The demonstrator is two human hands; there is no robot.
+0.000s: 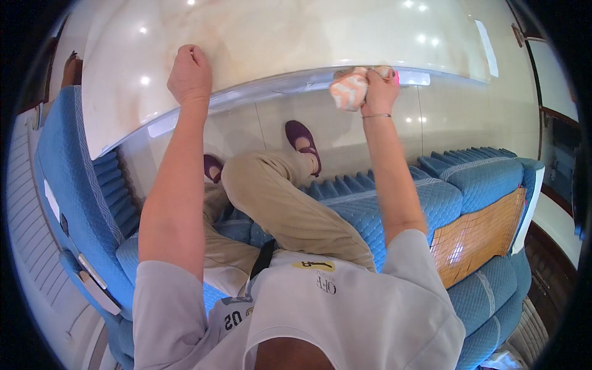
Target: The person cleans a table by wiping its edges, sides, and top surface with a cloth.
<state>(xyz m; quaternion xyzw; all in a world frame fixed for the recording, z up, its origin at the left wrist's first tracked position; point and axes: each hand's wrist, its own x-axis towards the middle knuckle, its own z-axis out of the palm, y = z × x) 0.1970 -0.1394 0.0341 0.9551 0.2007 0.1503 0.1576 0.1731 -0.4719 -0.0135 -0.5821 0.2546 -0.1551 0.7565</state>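
Note:
My right hand [382,92] grips a bunched orange-and-white cloth [348,91] at the near edge of the glossy, cream marble-look table [277,37]. Part of the cloth lies over that edge and part hangs beside my fingers. A thin bracelet circles my right wrist. Farther left, my left hand [190,75] is closed in a fist and rests on the tabletop near its edge. I see nothing in the fist.
I sit on a blue quilted sofa [401,206] that curves round to the left. A brown woven mat [478,237] covers part of it at the right. Below the table edge, my purple shoes [302,140] stand on the tiled floor [246,126].

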